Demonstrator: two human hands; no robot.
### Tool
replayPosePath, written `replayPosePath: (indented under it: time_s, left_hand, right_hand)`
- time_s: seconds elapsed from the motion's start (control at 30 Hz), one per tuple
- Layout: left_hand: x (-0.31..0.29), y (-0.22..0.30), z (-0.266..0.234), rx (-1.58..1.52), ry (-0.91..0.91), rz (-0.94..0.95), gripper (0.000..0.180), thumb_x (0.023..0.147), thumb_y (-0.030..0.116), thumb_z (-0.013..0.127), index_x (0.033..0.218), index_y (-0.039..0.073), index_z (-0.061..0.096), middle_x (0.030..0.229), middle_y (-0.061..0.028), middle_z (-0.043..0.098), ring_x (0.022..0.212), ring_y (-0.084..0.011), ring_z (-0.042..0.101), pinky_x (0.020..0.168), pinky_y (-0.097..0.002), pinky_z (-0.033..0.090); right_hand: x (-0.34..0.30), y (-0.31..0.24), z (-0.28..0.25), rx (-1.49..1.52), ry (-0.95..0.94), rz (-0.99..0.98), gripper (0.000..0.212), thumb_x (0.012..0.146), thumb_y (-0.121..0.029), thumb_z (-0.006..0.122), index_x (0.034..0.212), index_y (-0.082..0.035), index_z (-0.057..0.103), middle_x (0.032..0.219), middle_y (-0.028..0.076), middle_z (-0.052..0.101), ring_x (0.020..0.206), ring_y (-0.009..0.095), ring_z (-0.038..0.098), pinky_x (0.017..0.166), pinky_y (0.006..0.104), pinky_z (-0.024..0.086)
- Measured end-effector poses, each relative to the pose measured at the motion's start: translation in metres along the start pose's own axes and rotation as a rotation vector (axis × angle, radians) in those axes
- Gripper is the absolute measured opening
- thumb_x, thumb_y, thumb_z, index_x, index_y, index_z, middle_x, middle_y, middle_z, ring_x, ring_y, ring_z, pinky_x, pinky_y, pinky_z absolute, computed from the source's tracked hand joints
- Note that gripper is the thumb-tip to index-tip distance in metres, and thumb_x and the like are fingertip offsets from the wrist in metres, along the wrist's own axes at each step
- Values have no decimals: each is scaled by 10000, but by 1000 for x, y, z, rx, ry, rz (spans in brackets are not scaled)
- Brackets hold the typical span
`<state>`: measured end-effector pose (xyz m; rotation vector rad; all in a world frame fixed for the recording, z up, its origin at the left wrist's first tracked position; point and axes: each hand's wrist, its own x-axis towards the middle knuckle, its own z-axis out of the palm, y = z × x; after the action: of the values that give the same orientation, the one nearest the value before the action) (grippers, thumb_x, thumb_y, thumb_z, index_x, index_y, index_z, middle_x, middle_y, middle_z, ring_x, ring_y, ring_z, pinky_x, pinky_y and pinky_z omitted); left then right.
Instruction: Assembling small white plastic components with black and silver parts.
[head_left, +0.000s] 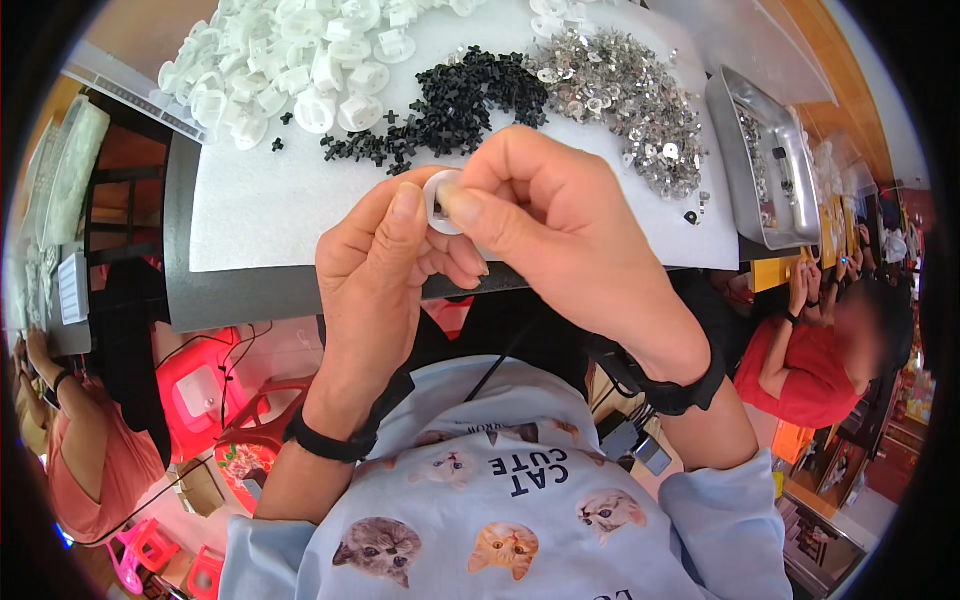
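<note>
A small round white plastic part (437, 204) is pinched between my left hand (385, 265) and my right hand (555, 225), held just above the near edge of a white mat (270, 210). My left thumb lies against its left side and my right thumb presses on its face. Something dark shows at the part's middle, mostly hidden by my fingers. Beyond my hands lie a heap of black cross-shaped pieces (455, 100), a pile of white plastic parts (290, 60) and a heap of small shiny metal pieces (625, 95).
A metal tray (765, 165) holding a few small parts stands at the right of the mat. The dark table edge (240, 295) runs below the mat. Other people sit at the left (85, 450) and the right (820, 360). Red and pink stools (200, 385) stand below.
</note>
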<state>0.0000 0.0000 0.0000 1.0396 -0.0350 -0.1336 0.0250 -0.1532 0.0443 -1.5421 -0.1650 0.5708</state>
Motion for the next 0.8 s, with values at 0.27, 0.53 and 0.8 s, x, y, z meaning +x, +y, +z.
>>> replayPosePath:
  time_s: [0.27, 0.53, 0.8]
  left_hand:
    - [-1, 4, 0, 52, -61, -57, 357, 992, 243, 439, 1126, -66, 560, 850, -110, 633, 677, -141, 627, 595, -247, 522]
    - [-2, 8, 5, 83, -43, -106, 292, 950, 109, 447, 1164, -61, 551, 900, -118, 643, 734, -147, 645, 649, -256, 542]
    - [-2, 8, 12, 150, 25, -91, 286, 904, 8, 442, 1152, -58, 570, 911, -109, 651, 764, -138, 649, 680, -260, 548]
  right_hand:
    - [-1, 11, -8, -250, 124, -160, 238, 892, -157, 586, 741, -3, 489, 534, 7, 489, 467, 58, 395, 413, 242, 290]
    - [-2, 5, -14, -246, 110, -69, 191, 905, -135, 608, 773, -35, 512, 640, -66, 469, 573, -8, 386, 481, 174, 301]
    - [0, 15, -13, -260, 107, -103, 181, 913, -121, 593, 780, -35, 506, 652, -53, 511, 589, -9, 437, 497, 166, 346]
